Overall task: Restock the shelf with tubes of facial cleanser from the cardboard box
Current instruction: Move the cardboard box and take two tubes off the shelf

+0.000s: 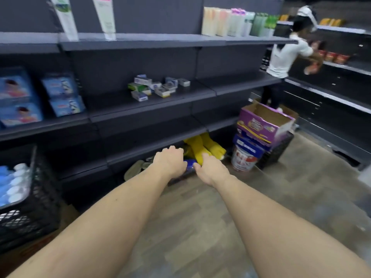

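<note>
Both my arms stretch forward and down to the floor space under the lowest dark shelf (152, 145). My left hand (170, 160) has its fingers curled downward at the shelf's edge. My right hand (210, 170) points forward with its thumb spread to the left. A blue item (189, 163) lies between the two hands and touches both; blur hides whether either hand grips it. Yellow tube-like items (197, 146) lie just behind it. Two white cleanser tubes (104, 16) stand on the top shelf at the left. An open purple cardboard box (265, 122) sits on a stack to the right.
A black crate (30, 207) of white-capped blue bottles stands at the left. Small boxes (156, 87) lie on the middle shelf, blue packs (60, 95) further left. A white bucket (244, 158) stands under the purple box. A person in a white shirt (285, 57) works at the right-hand shelves.
</note>
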The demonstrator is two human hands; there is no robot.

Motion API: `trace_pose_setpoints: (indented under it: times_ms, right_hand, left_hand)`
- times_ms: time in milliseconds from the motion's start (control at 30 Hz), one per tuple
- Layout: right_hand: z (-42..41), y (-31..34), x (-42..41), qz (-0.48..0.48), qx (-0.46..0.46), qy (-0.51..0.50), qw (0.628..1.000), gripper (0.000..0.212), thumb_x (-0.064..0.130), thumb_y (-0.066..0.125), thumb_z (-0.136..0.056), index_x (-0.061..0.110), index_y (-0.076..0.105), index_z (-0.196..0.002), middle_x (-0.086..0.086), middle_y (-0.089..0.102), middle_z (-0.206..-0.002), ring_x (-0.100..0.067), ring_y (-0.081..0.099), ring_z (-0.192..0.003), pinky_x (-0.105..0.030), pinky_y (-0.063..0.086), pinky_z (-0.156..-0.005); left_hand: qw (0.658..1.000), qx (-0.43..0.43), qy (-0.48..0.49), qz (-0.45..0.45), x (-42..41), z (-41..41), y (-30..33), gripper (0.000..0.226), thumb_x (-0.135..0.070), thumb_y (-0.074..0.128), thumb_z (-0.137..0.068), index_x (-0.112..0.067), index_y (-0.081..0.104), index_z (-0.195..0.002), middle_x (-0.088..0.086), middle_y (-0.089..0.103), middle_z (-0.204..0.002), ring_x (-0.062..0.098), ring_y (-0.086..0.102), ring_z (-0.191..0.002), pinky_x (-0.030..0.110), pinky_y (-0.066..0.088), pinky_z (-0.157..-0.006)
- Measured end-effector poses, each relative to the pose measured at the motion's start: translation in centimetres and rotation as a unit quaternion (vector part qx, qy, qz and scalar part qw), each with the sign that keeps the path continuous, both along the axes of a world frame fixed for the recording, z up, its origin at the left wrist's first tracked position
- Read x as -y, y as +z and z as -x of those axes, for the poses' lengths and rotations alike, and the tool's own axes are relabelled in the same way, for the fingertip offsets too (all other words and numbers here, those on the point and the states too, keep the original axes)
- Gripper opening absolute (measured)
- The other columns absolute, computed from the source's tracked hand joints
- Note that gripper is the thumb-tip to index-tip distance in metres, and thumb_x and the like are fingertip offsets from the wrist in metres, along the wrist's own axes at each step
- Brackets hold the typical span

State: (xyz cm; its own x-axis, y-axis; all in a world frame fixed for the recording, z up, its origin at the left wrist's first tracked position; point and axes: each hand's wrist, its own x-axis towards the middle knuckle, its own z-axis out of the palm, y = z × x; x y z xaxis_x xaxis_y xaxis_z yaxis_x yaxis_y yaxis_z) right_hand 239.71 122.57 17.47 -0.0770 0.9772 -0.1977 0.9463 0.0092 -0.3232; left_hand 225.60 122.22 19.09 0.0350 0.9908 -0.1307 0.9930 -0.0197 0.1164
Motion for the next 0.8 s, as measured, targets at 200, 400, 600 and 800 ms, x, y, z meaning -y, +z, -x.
trace_pose_setpoints:
  times_ms: [200, 400, 600, 800]
  right_hand:
    - [5.6, 1.7, -5.2, -0.03, -0.001, 0.093, 0.995, 0.054, 0.042, 0.04, -0.102, 0.013, 0.032, -0.148, -0.012, 0.048, -0.143, -0.033, 0.049, -0.128, -0.043, 0.044, -0.099]
    - [10.2, 3.0, -10.0, -0.056, -0.011, 0.141, 0.988, 0.056, 0.041, 0.043, -0.103, 0.016, 0.031, -0.151, -0.008, 0.05, -0.143, -0.029, 0.053, -0.125, -0.041, 0.048, -0.098]
    - [14.9, 5.6, -14.9, -0.084, -0.005, 0.203, 0.976, 0.052, 0.039, 0.044, -0.102, 0.014, 0.034, -0.147, -0.008, 0.049, -0.14, -0.029, 0.05, -0.125, -0.044, 0.047, -0.096]
    - [19.5, 8.7, -19.6, -0.128, -0.058, 0.235, 0.962, 0.052, 0.036, 0.045, -0.101, 0.015, 0.033, -0.147, -0.005, 0.047, -0.14, -0.028, 0.053, -0.121, -0.04, 0.046, -0.09]
  left_hand:
    - [0.995, -0.004, 0.097, -0.016, -3.1, 6.3, 0.5, 0.046, -0.038, 0.044, -0.098, -0.016, 0.046, -0.139, 0.007, 0.049, -0.134, 0.03, 0.051, -0.12, 0.042, 0.045, -0.092]
    - [0.988, 0.017, 0.146, -0.049, -7.0, 11.0, 1.6, 0.047, -0.04, 0.045, -0.099, -0.015, 0.045, -0.139, 0.009, 0.048, -0.136, 0.03, 0.052, -0.119, 0.041, 0.045, -0.089]
    - [0.962, 0.025, 0.229, -0.149, -9.6, 16.0, 3.8, 0.037, -0.035, 0.042, -0.1, -0.014, 0.053, -0.128, 0.006, 0.054, -0.124, 0.028, 0.058, -0.107, 0.039, 0.049, -0.083]
    - [0.922, 0.056, 0.297, -0.242, -12.6, 19.8, 7.4, 0.035, -0.033, 0.044, -0.099, -0.017, 0.056, -0.128, 0.003, 0.059, -0.121, 0.025, 0.062, -0.101, 0.037, 0.049, -0.081]
